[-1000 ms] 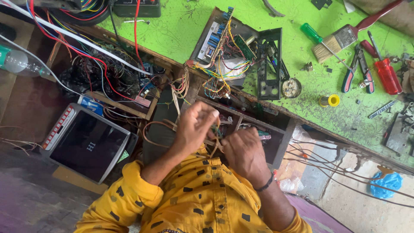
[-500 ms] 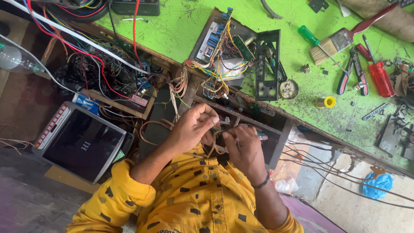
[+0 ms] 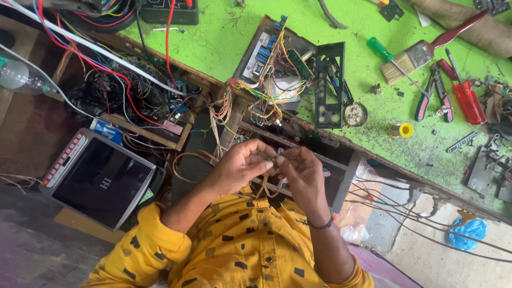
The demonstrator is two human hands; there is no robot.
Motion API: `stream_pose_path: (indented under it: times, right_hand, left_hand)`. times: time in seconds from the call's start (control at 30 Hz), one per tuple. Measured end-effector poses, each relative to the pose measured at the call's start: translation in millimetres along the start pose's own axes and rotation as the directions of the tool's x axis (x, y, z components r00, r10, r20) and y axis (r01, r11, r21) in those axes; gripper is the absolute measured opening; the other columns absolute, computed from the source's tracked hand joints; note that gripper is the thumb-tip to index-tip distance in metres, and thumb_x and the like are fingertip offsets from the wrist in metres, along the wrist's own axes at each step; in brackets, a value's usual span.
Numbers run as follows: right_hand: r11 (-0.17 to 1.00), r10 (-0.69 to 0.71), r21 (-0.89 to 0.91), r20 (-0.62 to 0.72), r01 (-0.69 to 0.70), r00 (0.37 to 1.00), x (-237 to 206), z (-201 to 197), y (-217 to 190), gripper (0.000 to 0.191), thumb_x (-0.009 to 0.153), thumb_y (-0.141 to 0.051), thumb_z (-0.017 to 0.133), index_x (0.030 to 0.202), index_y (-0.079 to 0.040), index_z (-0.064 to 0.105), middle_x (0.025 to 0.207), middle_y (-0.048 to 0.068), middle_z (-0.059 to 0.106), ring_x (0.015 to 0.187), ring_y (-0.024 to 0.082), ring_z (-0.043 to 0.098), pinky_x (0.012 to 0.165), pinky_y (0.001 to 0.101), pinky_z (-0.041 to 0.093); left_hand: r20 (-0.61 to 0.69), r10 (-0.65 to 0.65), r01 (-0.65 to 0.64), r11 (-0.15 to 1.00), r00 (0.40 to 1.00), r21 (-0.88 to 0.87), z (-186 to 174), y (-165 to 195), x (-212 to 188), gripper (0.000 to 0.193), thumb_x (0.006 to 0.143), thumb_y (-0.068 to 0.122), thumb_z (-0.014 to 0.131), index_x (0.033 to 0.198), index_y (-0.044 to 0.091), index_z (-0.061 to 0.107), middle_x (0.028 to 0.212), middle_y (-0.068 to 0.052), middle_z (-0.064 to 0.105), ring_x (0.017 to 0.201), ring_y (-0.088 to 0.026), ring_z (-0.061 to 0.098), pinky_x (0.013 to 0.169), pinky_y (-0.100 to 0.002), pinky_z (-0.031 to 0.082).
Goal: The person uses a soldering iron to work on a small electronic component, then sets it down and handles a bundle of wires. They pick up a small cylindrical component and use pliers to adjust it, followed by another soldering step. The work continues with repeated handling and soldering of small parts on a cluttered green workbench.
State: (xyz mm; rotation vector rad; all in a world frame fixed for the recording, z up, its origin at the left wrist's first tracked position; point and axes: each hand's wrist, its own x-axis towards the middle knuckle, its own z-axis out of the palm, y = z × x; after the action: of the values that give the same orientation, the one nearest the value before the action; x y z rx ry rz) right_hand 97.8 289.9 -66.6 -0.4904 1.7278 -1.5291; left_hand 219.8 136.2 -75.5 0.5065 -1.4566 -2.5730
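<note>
Head view: thin tan wires [image 3: 273,160] are being pinched between left hand [image 3: 242,165] and right hand [image 3: 301,169]; open chassis [image 3: 290,64] is being filled by coloured wiring.

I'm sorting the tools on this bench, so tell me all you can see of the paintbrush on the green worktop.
The flat paintbrush with pale bristles, metal ferrule and dark red handle lies on the green worktop near its far right side. It rests at a slant: the splayed, worn-looking bristles point down-left and the handle runs up-right toward a brown roll. The bristle end lies close to the shaft of a green-handled screwdriver; whether they touch is unclear. No hand is near it.
</note>
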Motion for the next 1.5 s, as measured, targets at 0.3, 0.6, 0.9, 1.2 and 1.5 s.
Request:
stream_pose_path:
  times: [0.3,0.6,0.9,1.2,1.5]
  right_hand:
    - [0.990,-0.025,-0.138,-0.019,0.022,1.000,-15.9,4.6,1.6,0.012,0.094,-0.005,0.073,0.104,0.003,0.072,0.088,0.003,0.073,0.075,0.004,0.061,0.066,0.0207,0.049]
    - [0.984,-0.021,-0.178,-0.024,0.017,0.999,-16.9,8.4,-1.1,0.013,0.095,-0.008,0.074,0.103,0.002,0.073,0.085,0.001,0.071,0.075,0.003,0.058,0.066,0.0201,0.048]
    - [0.989,0.041,-0.143,0.004,-0.040,0.999,-14.6,6.3,6.2,0.014,0.094,-0.010,0.073,0.102,0.002,0.074,0.085,0.002,0.074,0.074,0.004,0.062,0.066,0.0211,0.051]
    - [0.737,-0.332,-0.601,0.076,0.309,0.940,-10.8,13.7,-25.1,0.020,0.085,-0.004,0.076,0.105,-0.005,0.073,0.093,0.006,0.075,0.082,0.017,0.073,0.068,0.0294,0.058]
    - [0.066,-0.477,-0.605,0.680,0.794,0.557,-4.8,-0.2,-76.2,0.034,0.076,-0.007,0.068,0.110,-0.006,0.073,0.108,0.008,0.070,0.095,0.025,0.067,0.083,0.0397,0.052]
  left_hand:
    - [-0.147,-0.027,0.037,0.997,0.989,0.062,1.8,-14.9,0.1,0.014,0.095,0.008,0.071,0.106,-0.002,0.072,0.081,-0.002,0.072,0.065,-0.004,0.064,0.056,-0.021,0.056]
    - [-0.114,-0.049,0.065,0.988,0.992,0.140,-6.3,-7.6,-4.1,0.018,0.091,0.009,0.076,0.106,-0.001,0.078,0.080,-0.001,0.074,0.063,-0.001,0.061,0.053,-0.018,0.049]
    - [-0.101,0.007,0.026,0.949,0.995,0.315,-8.1,0.2,-7.1,0.019,0.091,0.013,0.075,0.105,0.001,0.079,0.088,-0.001,0.077,0.067,-0.001,0.063,0.057,-0.019,0.052]
    - [-0.094,-0.050,0.090,0.863,0.994,0.496,-7.7,14.6,0.2,0.021,0.087,0.018,0.073,0.096,-0.001,0.077,0.077,-0.007,0.075,0.065,-0.007,0.064,0.058,-0.027,0.052]
    - [0.169,0.073,-0.155,0.821,0.983,0.549,-20.4,13.7,-7.2,0.019,0.092,0.015,0.070,0.100,-0.001,0.073,0.089,-0.009,0.072,0.080,-0.015,0.068,0.072,-0.032,0.054]
